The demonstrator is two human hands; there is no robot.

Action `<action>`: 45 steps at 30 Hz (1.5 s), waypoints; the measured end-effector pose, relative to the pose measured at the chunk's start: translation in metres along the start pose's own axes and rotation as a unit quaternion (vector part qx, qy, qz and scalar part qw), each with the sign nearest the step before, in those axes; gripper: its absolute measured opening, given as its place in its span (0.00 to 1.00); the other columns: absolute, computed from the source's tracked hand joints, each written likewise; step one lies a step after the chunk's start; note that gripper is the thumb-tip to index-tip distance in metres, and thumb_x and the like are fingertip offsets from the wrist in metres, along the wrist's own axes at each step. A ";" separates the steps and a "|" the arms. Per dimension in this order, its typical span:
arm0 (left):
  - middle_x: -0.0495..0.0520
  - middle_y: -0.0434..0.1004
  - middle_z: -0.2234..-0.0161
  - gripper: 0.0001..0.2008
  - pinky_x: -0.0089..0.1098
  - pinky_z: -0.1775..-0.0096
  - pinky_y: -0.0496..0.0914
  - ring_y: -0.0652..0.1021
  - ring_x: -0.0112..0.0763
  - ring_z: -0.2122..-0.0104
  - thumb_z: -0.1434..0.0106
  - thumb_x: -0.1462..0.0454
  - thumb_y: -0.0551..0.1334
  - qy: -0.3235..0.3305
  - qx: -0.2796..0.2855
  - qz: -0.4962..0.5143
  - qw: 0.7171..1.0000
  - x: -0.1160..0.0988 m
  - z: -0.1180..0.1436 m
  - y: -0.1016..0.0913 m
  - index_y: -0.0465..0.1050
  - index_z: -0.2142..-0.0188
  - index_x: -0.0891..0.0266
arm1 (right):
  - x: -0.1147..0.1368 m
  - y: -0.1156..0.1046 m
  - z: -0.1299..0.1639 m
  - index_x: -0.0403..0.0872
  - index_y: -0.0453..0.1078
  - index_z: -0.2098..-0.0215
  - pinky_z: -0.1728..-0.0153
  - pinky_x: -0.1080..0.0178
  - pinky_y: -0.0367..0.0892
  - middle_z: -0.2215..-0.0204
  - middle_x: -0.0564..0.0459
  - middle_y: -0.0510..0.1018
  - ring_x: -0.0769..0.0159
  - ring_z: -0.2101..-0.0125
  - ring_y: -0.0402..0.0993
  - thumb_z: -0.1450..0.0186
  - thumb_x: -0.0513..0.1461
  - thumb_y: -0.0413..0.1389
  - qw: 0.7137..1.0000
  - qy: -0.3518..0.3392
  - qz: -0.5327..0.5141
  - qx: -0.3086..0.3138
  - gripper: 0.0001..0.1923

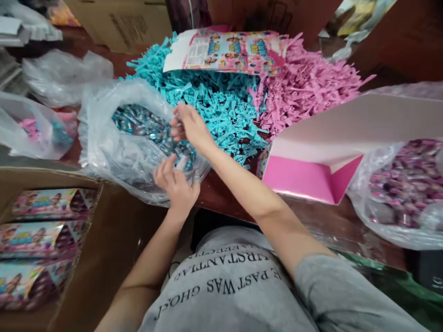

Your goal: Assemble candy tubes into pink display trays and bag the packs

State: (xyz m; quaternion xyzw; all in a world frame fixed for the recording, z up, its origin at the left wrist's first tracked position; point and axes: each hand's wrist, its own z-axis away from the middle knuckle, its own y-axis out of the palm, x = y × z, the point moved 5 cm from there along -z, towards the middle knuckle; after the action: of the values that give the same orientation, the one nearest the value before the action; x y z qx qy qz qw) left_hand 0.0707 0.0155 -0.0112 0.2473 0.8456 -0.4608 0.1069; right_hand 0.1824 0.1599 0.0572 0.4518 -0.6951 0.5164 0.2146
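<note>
Wrapped sweets (152, 131) fill a clear bag (107, 152); left hand (176, 184) pinches one, right hand (190, 127) grips the bag's rim.

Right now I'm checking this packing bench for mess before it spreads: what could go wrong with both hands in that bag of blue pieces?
The clear bag of blue wrapped pieces lies slumped on its side near the table edge; with the left hand and right hand at its mouth, pieces might spill toward the open carton. The teal plastic heap touches the bag, so bits could get mixed in.
</note>
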 end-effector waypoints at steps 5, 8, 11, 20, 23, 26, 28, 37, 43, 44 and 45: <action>0.65 0.82 0.49 0.17 0.51 0.45 0.71 0.77 0.52 0.47 0.26 0.64 0.56 0.207 0.220 0.016 0.953 -0.088 -0.018 0.043 0.79 0.44 0.60 | -0.007 -0.102 0.110 0.54 0.61 0.44 0.75 0.67 0.74 0.60 0.55 0.73 0.73 0.76 0.69 0.21 0.61 0.37 0.950 0.115 -0.266 -0.117 0.26; 0.69 0.82 0.50 0.19 0.50 0.51 0.72 0.77 0.57 0.48 0.26 0.67 0.54 0.220 0.322 -0.056 0.919 -0.106 -0.021 0.073 0.80 0.44 0.63 | -0.005 -0.146 0.190 0.57 0.61 0.38 0.70 0.63 0.79 0.53 0.51 0.75 0.69 0.67 0.77 0.21 0.54 0.46 0.965 0.125 -0.219 -0.076 0.19; 0.70 0.79 0.42 0.21 0.55 0.49 0.72 0.75 0.60 0.44 0.27 0.69 0.54 0.252 0.355 -0.062 0.898 -0.103 -0.011 0.078 0.80 0.41 0.63 | -0.003 -0.164 0.258 0.59 0.67 0.39 0.57 0.55 0.82 0.50 0.49 0.78 0.61 0.57 0.81 0.22 0.48 0.53 0.980 0.119 -0.151 0.046 0.15; 0.71 0.75 0.37 0.24 0.55 0.47 0.73 0.73 0.63 0.43 0.26 0.65 0.56 0.184 0.321 -0.094 0.924 -0.090 -0.005 0.067 0.72 0.34 0.71 | -0.016 -0.141 0.303 0.59 0.74 0.44 0.67 0.58 0.74 0.68 0.56 0.74 0.64 0.70 0.72 0.27 0.48 0.62 0.982 0.169 -0.055 -0.058 0.15; 0.72 0.78 0.41 0.26 0.56 0.49 0.74 0.74 0.65 0.45 0.27 0.63 0.59 0.186 0.332 -0.119 0.917 -0.088 0.004 0.065 0.72 0.33 0.71 | -0.010 -0.116 0.293 0.55 0.72 0.47 0.65 0.59 0.76 0.61 0.53 0.80 0.63 0.65 0.78 0.26 0.48 0.60 0.982 0.168 -0.079 -0.044 0.13; 0.70 0.80 0.45 0.24 0.54 0.46 0.74 0.75 0.60 0.47 0.29 0.62 0.60 0.215 0.348 -0.092 0.908 -0.080 0.021 0.049 0.74 0.36 0.69 | -0.014 -0.107 0.291 0.54 0.72 0.49 0.64 0.59 0.77 0.56 0.51 0.83 0.62 0.62 0.81 0.26 0.47 0.60 0.986 0.157 -0.050 -0.018 0.10; 0.70 0.78 0.42 0.27 0.53 0.43 0.73 0.75 0.58 0.45 0.31 0.64 0.62 0.237 0.365 -0.050 0.899 -0.074 0.028 0.037 0.72 0.34 0.69 | -0.030 -0.101 0.291 0.53 0.71 0.47 0.63 0.58 0.78 0.55 0.50 0.83 0.61 0.61 0.81 0.25 0.46 0.58 0.984 0.169 -0.048 -0.004 0.11; 0.61 0.77 0.35 0.27 0.51 0.32 0.64 0.71 0.45 0.32 0.28 0.72 0.55 0.362 0.411 0.075 0.833 -0.053 0.021 0.052 0.69 0.31 0.61 | -0.065 -0.093 0.286 0.49 0.69 0.41 0.55 0.51 0.82 0.48 0.41 0.81 0.58 0.57 0.84 0.23 0.46 0.52 0.973 0.204 -0.049 -0.098 0.17; 0.61 0.85 0.53 0.18 0.50 0.34 0.70 0.84 0.42 0.49 0.22 0.59 0.57 0.277 0.210 0.222 0.911 -0.037 0.026 0.050 0.71 0.39 0.64 | -0.029 -0.121 0.295 0.54 0.72 0.41 0.63 0.54 0.80 0.71 0.55 0.79 0.64 0.73 0.80 0.20 0.49 0.50 0.976 0.197 0.002 -0.090 0.16; 0.60 0.85 0.56 0.17 0.49 0.37 0.73 0.85 0.41 0.52 0.22 0.57 0.56 0.249 0.180 0.260 0.915 -0.036 0.026 0.048 0.70 0.39 0.63 | -0.025 -0.122 0.292 0.55 0.73 0.41 0.64 0.54 0.79 0.71 0.55 0.79 0.65 0.74 0.78 0.20 0.48 0.49 0.980 0.183 0.004 -0.082 0.16; 0.58 0.84 0.58 0.17 0.47 0.41 0.76 0.85 0.40 0.55 0.21 0.56 0.54 0.218 0.157 0.297 0.916 -0.036 0.025 0.045 0.68 0.39 0.61 | -0.023 -0.121 0.289 0.56 0.73 0.42 0.63 0.54 0.79 0.69 0.55 0.79 0.65 0.75 0.78 0.20 0.48 0.48 0.983 0.167 0.004 -0.074 0.16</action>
State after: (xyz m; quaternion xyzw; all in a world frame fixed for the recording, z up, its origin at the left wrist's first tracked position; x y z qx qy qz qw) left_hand 0.1239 0.0036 -0.0424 0.5950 0.6522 -0.4696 0.0120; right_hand 0.3453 -0.1017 -0.0052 0.3391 -0.6876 0.5328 0.3582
